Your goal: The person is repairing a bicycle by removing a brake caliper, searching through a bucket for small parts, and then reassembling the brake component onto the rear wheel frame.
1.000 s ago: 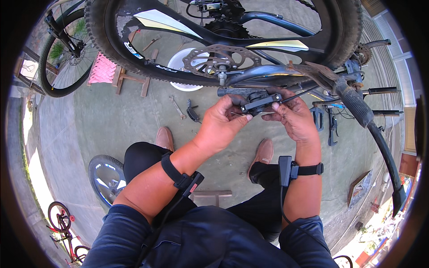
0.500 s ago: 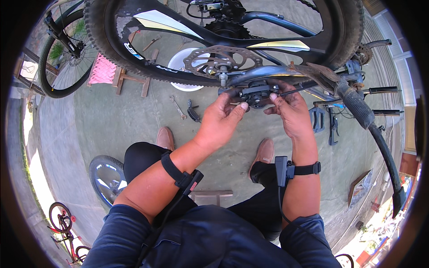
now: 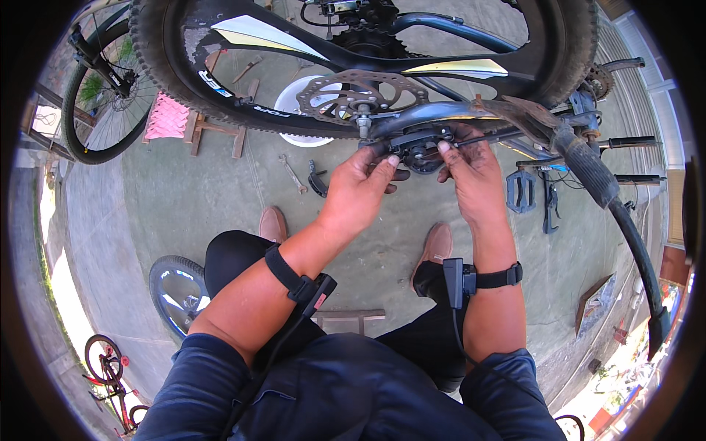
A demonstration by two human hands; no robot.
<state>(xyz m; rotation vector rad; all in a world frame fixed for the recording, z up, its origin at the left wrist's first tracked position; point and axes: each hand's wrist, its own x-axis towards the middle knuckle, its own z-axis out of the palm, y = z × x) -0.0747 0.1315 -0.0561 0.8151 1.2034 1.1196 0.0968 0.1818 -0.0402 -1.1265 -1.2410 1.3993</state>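
A black disc brake caliper point(image 3: 421, 144) sits between my two hands, just below the bicycle's frame tube point(image 3: 441, 112). My left hand point(image 3: 358, 187) pinches its left end between thumb and blackened fingers. At the other end my right hand point(image 3: 473, 176) grips it, thumb in front and fingers partly hidden behind. A thin dark cable point(image 3: 491, 138) runs off to the right from the caliper. Above my left fingers are the axle bolt point(image 3: 363, 123) and the brake rotor point(image 3: 323, 99), mounted at the hub of the large black wheel point(image 3: 548, 103).
On the floor lie a wrench point(image 3: 294, 175), a small black curved part point(image 3: 317, 178), a pedal point(image 3: 521, 192) and a brake lever point(image 3: 550, 206). Behind the wheel stands a white basin point(image 3: 290, 92). A dark bar with a ribbed sleeve point(image 3: 586, 167) juts out at right.
The caliper has tilted, its right end now higher, and both hands have shifted slightly with it. My left fingers have opened out a little beneath it. The view has moved slightly.
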